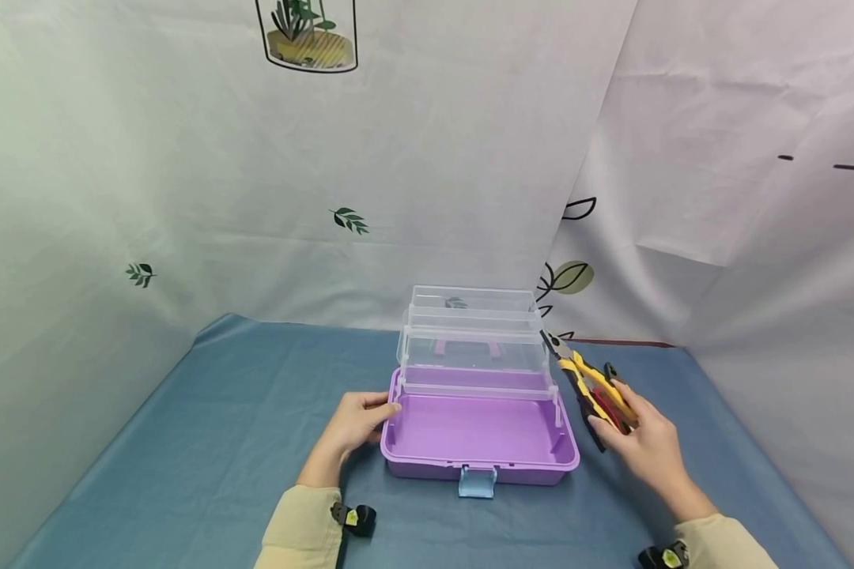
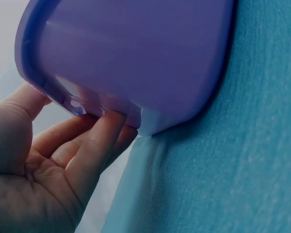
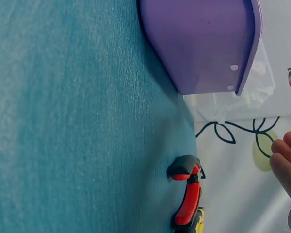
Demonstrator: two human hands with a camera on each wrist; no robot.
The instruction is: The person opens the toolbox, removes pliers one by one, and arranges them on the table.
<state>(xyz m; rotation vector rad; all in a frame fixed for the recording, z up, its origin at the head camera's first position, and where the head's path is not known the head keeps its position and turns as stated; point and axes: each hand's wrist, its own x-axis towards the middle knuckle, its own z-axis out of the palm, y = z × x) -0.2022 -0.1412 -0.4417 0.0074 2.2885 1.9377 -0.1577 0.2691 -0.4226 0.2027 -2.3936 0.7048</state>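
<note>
A purple plastic toolbox (image 1: 427, 469) stands on the blue cloth, its clear tray section (image 1: 477, 348) raised at the back. My left hand (image 1: 352, 427) grips the box's left rim, thumb over the edge and fingers against the outer wall. To the right of the box, my right hand (image 1: 651, 446) holds pliers (image 1: 589, 371) by their yellow and black handles. Their metal head points up and left, toward the box's back right corner. In the right wrist view only a bit of the fingers (image 3: 286, 160) and a handle show at the edge.
A red and black tool (image 3: 188, 206) lies on the cloth to the right of the box, partly behind the pliers in the head view, with a yellow piece beside it. A pale blue latch (image 1: 478, 482) hangs at the box's front. White printed curtains (image 1: 270, 269) surround the table.
</note>
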